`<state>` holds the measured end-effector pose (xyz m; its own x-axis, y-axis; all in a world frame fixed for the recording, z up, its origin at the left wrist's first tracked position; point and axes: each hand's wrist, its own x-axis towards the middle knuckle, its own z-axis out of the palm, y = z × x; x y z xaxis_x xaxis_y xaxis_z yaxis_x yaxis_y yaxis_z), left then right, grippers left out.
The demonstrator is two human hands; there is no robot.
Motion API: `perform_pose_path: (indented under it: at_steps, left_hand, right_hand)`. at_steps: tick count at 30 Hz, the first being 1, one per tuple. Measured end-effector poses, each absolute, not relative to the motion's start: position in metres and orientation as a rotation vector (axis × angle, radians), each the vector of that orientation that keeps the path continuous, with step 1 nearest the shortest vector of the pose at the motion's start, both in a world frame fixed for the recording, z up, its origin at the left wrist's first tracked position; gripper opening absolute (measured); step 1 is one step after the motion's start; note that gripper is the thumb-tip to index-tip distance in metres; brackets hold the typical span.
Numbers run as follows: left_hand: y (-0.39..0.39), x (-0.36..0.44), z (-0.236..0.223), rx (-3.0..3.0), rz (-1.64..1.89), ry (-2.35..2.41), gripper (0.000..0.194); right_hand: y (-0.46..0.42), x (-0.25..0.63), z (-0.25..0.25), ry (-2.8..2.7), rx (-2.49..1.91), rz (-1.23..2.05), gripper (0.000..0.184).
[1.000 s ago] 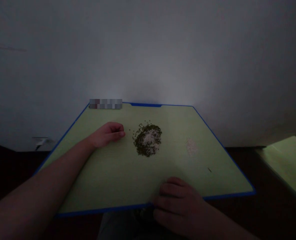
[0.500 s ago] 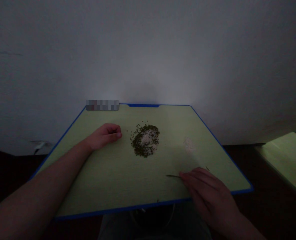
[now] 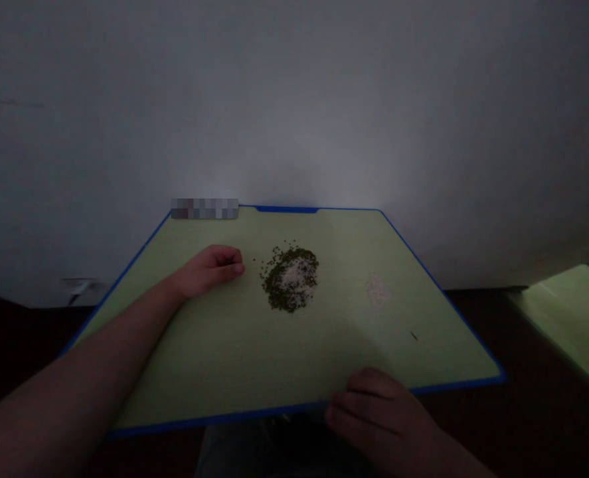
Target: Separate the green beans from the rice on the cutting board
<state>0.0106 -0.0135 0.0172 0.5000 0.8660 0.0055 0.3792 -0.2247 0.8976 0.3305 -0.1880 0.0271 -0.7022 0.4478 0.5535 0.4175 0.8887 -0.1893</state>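
The right hand (image 3: 376,413) had drawn back to the counter's (image 3: 214,358) near edge, beside a dark container (image 3: 299,435), contents too dim to tell; its grip was hidden. The left hand (image 3: 212,271), fingers curled together, lay near the mid-counter green-and-pale grain pile (image 3: 291,280), left of a smaller pale pile (image 3: 378,290).

Mixed grain pile (image 3: 291,282), green around white (edges scattered), small pale heap (image 3: 378,291) rightward

grain heap (image 3: 290,282) on table (image 3: 214,358), between left hand (image 3: 212,271) and second heap (image 3: 378,290); wall (image 3: 294,106) behind table.
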Motion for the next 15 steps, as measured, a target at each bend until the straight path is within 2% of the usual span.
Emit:
perform_pose_path:
  at_steps: [10,15]
  left_hand:
    - [-0.017,0.014,0.022,1.82,0.663,1.057,0.033]
    - [-0.016,0.014,0.023,1.843,0.664,1.039,0.032]
  right_hand:
    - [-0.184,0.34,0.025,-2.323,-0.766,-0.039,0.023]
    - [-0.18,0.315,0.016,-2.359,-0.869,-0.161,0.028]
